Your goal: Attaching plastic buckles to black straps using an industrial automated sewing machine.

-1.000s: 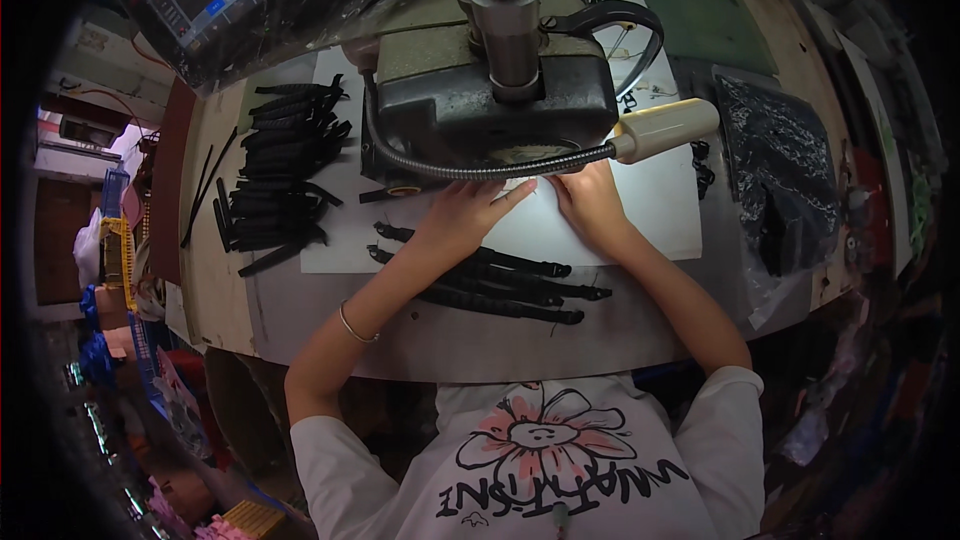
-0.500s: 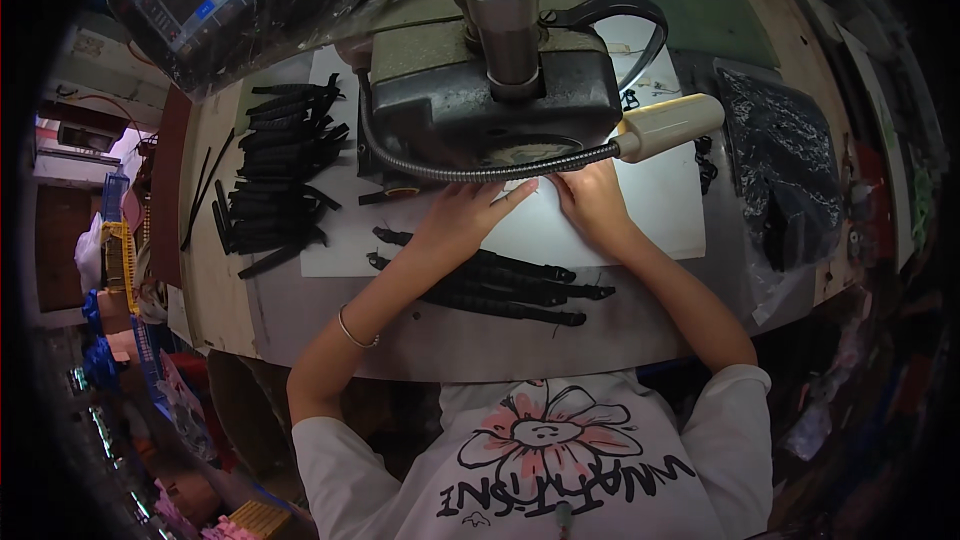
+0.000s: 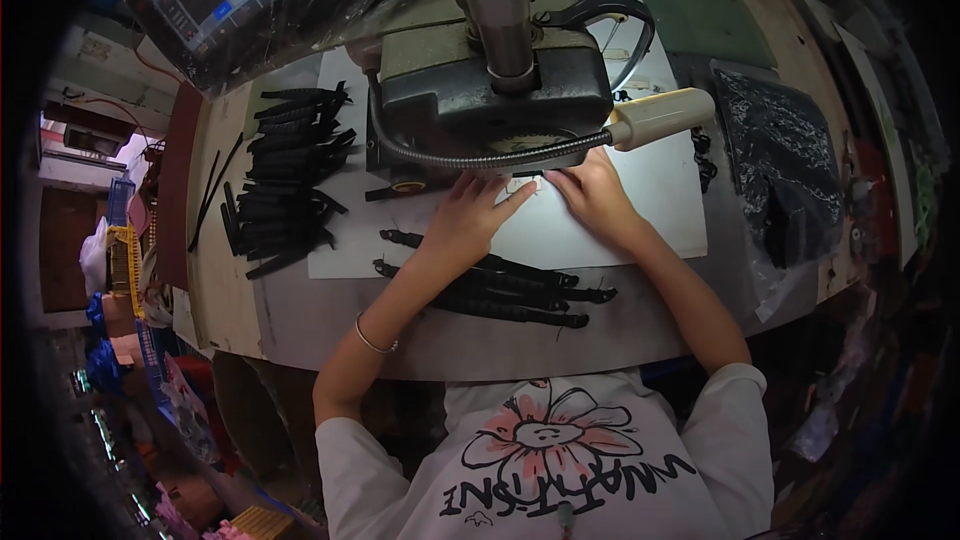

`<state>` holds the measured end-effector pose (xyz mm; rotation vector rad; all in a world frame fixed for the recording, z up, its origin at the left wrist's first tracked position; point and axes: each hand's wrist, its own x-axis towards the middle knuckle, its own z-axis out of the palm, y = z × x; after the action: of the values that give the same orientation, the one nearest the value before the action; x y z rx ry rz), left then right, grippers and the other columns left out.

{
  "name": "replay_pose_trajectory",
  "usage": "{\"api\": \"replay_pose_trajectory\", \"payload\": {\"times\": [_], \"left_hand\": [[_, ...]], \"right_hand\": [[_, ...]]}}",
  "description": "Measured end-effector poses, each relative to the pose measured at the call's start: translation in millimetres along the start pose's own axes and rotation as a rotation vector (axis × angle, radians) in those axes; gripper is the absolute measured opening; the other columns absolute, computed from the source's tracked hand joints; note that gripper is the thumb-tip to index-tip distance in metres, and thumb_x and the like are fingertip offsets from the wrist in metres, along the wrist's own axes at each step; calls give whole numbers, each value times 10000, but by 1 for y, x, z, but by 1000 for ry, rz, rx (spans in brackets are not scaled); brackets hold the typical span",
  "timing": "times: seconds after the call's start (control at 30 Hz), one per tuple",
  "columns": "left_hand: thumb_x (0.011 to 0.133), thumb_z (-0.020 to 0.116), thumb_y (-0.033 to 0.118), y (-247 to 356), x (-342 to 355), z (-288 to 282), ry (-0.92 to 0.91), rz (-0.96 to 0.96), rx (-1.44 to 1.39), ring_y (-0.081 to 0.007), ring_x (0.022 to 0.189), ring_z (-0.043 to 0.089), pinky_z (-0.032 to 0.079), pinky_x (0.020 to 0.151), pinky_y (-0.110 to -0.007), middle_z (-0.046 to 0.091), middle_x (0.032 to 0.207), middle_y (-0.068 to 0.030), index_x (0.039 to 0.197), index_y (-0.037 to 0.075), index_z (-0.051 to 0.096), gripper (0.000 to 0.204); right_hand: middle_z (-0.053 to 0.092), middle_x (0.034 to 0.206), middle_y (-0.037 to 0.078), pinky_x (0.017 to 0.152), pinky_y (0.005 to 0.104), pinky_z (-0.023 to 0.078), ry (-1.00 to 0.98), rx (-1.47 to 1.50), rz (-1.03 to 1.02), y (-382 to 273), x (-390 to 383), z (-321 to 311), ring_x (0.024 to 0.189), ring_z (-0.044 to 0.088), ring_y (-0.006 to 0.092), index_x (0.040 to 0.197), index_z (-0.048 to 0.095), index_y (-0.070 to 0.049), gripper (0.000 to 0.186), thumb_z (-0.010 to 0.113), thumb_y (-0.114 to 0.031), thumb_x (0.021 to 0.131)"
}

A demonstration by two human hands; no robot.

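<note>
- Head view: left hand [image 3: 465, 222] and right hand [image 3: 592, 195], fingers flat and holding nothing I can tell, steady a small black piece [image 3: 527, 175] under the machine [image 3: 495, 100].
- Judged step: positioning; next needs fine alignment beneath the head.

bench [image 3: 330, 325]: grey top, rounded front edge. on it: white sheet [image 3: 640, 210], press [image 3: 495, 100] at the back, black strap pile [image 3: 285, 175] at left, few straps [image 3: 500, 290] near the front edge, black bag [image 3: 785, 165] at right.
</note>
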<state>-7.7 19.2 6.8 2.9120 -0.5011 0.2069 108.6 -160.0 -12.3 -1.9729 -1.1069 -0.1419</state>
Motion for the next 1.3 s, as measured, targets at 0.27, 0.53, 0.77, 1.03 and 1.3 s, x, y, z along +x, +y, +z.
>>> {"api": "replay_pose_trajectory", "payload": {"times": [0.27, 0.53, 0.77, 1.03, 1.3], "left_hand": [[851, 542, 33, 36, -29, -22, 38, -438, -1033, -178, 977, 577, 462, 837, -284, 610, 1091, -94, 1153, 49, 582, 306], [962, 354, 301, 54, -41, -3, -99, -916, -2238, -215, 1045, 555, 495, 868, -374, 555, 1064, -88, 1148, 57, 461, 324], [957, 373, 234, 65, -45, -10, -69, -922, -2111, -258, 1004, 582, 516, 811, -347, 506, 1186, -131, 1222, 34, 392, 332], [934, 457, 268, 43, -98, -40, -268, -953, -1669, -81, 555, 534, 444, 507, -186, 579, 745, -25, 1057, -16, 579, 332], [875, 573, 213, -34, -111, -75, -93, -810, -1083, -39, 489, 479, 377, 440, -185, 554, 604, 8, 840, -3, 679, 243]], "right_hand": [[510, 808, 115, 687, 344, 451, -76, -196, -297, 12, 2, -6, 786, 528, 272, 810, 549, 22, 94, 580, -23, 734], [560, 758, 73, 583, 324, 447, -201, 50, -435, -72, -6, -15, 672, 528, 225, 817, 604, -36, 166, 646, -66, 659], [562, 899, 213, 721, 414, 454, -227, 114, 10, -91, 49, 118, 837, 552, 382, 1078, 478, -15, 310, 549, -196, 838], [573, 759, 182, 642, 422, 448, -207, 389, -29, -113, 48, 114, 741, 570, 368, 822, 524, -10, 140, 586, -112, 749], [626, 679, 67, 531, 240, 445, -98, 640, 434, -66, -17, -12, 562, 565, 96, 841, 585, 13, 123, 623, -94, 794]]}}
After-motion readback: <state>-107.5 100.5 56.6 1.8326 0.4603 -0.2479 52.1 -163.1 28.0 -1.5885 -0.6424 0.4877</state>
